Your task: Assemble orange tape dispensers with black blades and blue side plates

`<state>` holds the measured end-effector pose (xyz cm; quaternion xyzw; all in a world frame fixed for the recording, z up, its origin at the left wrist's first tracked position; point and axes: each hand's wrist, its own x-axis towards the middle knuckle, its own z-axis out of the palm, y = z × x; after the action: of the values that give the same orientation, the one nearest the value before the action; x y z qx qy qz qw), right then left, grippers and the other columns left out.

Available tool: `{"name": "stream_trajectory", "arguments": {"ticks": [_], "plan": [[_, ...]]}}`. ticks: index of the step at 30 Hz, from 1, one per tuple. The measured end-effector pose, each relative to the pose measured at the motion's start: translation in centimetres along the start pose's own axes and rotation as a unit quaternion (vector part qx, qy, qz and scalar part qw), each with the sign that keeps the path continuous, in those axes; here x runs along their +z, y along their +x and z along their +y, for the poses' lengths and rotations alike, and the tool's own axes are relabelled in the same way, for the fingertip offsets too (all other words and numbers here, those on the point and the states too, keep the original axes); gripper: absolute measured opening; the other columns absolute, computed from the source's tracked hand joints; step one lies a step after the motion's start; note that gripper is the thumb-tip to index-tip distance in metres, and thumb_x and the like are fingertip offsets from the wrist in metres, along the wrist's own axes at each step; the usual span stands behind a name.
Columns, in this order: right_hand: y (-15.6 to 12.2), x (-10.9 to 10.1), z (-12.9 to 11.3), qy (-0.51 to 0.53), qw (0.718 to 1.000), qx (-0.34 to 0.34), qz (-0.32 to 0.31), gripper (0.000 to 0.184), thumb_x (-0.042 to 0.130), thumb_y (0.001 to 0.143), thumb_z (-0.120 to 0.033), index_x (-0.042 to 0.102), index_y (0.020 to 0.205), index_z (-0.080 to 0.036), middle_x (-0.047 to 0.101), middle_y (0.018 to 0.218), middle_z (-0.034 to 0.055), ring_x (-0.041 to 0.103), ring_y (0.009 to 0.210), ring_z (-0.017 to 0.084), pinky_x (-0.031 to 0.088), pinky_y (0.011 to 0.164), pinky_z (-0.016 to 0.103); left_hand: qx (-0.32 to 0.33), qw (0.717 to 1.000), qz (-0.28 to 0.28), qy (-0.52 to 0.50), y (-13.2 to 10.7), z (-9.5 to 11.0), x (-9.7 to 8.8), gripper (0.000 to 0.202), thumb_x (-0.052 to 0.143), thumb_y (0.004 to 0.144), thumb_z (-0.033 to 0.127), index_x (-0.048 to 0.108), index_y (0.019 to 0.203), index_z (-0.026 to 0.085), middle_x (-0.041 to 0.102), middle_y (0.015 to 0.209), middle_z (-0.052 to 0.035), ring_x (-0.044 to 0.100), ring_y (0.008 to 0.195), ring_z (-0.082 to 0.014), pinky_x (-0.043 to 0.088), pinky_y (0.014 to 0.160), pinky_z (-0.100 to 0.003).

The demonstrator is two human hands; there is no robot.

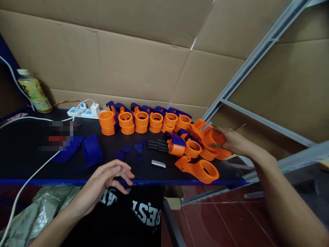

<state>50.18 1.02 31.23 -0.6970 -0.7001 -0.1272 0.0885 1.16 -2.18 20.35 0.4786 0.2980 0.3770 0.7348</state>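
Note:
My left hand [110, 176] hovers by the table's front edge, empty, its fingers loosely bent and apart. At the right end of the table, my right hand [227, 140] has its fingers around an orange tape dispenser [216, 137] in a heap of similar ones. Closer to the front edge lies a bare orange tape dispenser [205, 170]. Beside it are dispensers with blue parts, one of them [193, 148] ring up. Several black rollers [157, 145] and a small silvery bar [158, 164] lie left of these. Small blue pieces [123, 151] are scattered in front of my left hand.
Along the back stands a row of stacked orange-and-blue dispensers [141, 121]. Flat blue sheets [92, 151] are fanned out at left. A power strip [84, 111], white cable [38, 171] and bottle [34, 91] sit farther left. A metal frame [246, 51] slants up at right.

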Motion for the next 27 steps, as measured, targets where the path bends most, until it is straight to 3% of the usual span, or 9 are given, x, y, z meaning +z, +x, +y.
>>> {"name": "stream_trajectory", "arguments": {"ticks": [3, 7, 10, 12, 14, 17, 20, 23, 27], "plan": [[-1.0, -1.9, -3.3, 0.034, 0.999, -0.010, -0.029, 0.064, 0.072, 0.081, -0.054, 0.060, 0.130, -0.015, 0.065, 0.129, 0.0212, 0.064, 0.113, 0.037, 0.052, 0.096, 0.047, 0.009, 0.999, -0.021, 0.028, 0.0, -0.3, 0.1, 0.033, 0.055, 0.098, 0.039, 0.072, 0.115, 0.016, 0.075, 0.111, -0.0163, 0.068, 0.106, -0.0325, 0.059, 0.084, -0.044], [-4.3, -3.2, -12.1, 0.197, 0.975, -0.092, -0.041, 0.063, 0.074, 0.081, -0.056, 0.055, 0.136, -0.031, 0.063, 0.135, 0.0052, 0.065, 0.115, 0.028, 0.053, 0.101, 0.045, 0.070, 0.996, -0.042, 0.024, -0.4, -0.9, 0.9, 0.042, 0.060, 0.097, 0.036, 0.062, 0.137, 0.025, 0.062, 0.143, -0.0139, 0.053, 0.137, -0.0340, 0.046, 0.110, -0.048], [-7.4, -2.0, -19.7, 0.309, 0.929, -0.180, -0.090, 0.066, 0.080, 0.077, -0.052, 0.052, 0.136, -0.039, 0.064, 0.134, -0.0007, 0.064, 0.119, 0.024, 0.054, 0.103, 0.042, 0.125, 0.992, -0.020, -0.016, -0.6, -1.8, 1.5, 0.055, 0.067, 0.093, 0.034, 0.053, 0.146, 0.030, 0.044, 0.161, -0.0097, 0.038, 0.149, -0.0321, 0.033, 0.120, -0.047], [-8.9, -0.4, -24.0, 0.379, 0.891, -0.217, -0.125, 0.071, 0.082, 0.075, -0.054, 0.050, 0.138, -0.041, 0.065, 0.132, -0.0015, 0.065, 0.117, 0.022, 0.056, 0.100, 0.038, 0.145, 0.988, -0.006, -0.052, -0.5, -2.4, 1.7, 0.057, 0.070, 0.090, 0.038, 0.054, 0.144, 0.029, 0.044, 0.160, -0.0108, 0.042, 0.146, -0.0341, 0.039, 0.117, -0.047], [-9.6, 1.2, -26.8, 0.431, 0.859, -0.239, -0.140, 0.079, 0.082, 0.073, -0.058, 0.047, 0.142, -0.041, 0.063, 0.136, -0.0002, 0.063, 0.122, 0.023, 0.055, 0.103, 0.038, 0.152, 0.984, 0.037, -0.085, -0.1, -2.6, 1.8, 0.053, 0.067, 0.092, 0.039, 0.056, 0.142, 0.025, 0.043, 0.161, -0.0134, 0.049, 0.140, -0.0366, 0.045, 0.112, -0.048], [-9.3, 2.9, -27.6, 0.455, 0.846, -0.250, -0.123, 0.067, 0.073, 0.085, -0.055, 0.046, 0.144, -0.044, 0.062, 0.139, -0.0012, 0.062, 0.125, 0.024, 0.054, 0.105, 0.042, 0.138, 0.977, 0.094, -0.130, 0.5, -2.1, 1.6, 0.049, 0.062, 0.095, 0.041, 0.056, 0.140, 0.024, 0.043, 0.161, -0.0140, 0.064, 0.124, -0.0341, 0.055, 0.101, -0.044], [-8.2, 4.4, -25.4, 0.375, 0.908, -0.185, -0.036, 0.040, 0.057, 0.099, -0.040, 0.054, 0.139, -0.041, 0.067, 0.131, 0.0000, 0.064, 0.120, 0.025, 0.054, 0.102, 0.048, 0.114, 0.977, 0.108, -0.146, 1.0, -1.6, 1.0, 0.047, 0.061, 0.095, 0.042, 0.058, 0.137, 0.022, 0.047, 0.158, -0.0155, 0.074, 0.103, -0.0291, 0.060, 0.091, -0.044], [-7.5, 6.6, -22.7, 0.206, 0.970, -0.128, 0.017, 0.036, 0.055, 0.099, -0.027, 0.060, 0.135, -0.025, 0.068, 0.128, 0.0086, 0.061, 0.121, 0.029, 0.052, 0.101, 0.051, 0.077, 0.984, 0.085, -0.139, 1.4, -1.6, 0.5, 0.041, 0.060, 0.095, 0.039, 0.062, 0.129, 0.018, 0.057, 0.148, -0.0176, 0.076, 0.092, -0.0274, 0.060, 0.088, -0.045], [-7.6, 9.6, -21.1, 0.060, 0.991, -0.117, -0.015, 0.029, 0.050, 0.099, -0.014, 0.067, 0.123, -0.016, 0.072, 0.111, 0.0106, 0.065, 0.104, 0.026, 0.053, 0.088, 0.040, 0.039, 0.993, 0.065, -0.091, 1.5, -2.1, 0.3, 0.035, 0.061, 0.093, 0.036, 0.065, 0.120, 0.014, 0.067, 0.135, -0.0191, 0.076, 0.088, -0.0258, 0.061, 0.081, -0.039]]}}
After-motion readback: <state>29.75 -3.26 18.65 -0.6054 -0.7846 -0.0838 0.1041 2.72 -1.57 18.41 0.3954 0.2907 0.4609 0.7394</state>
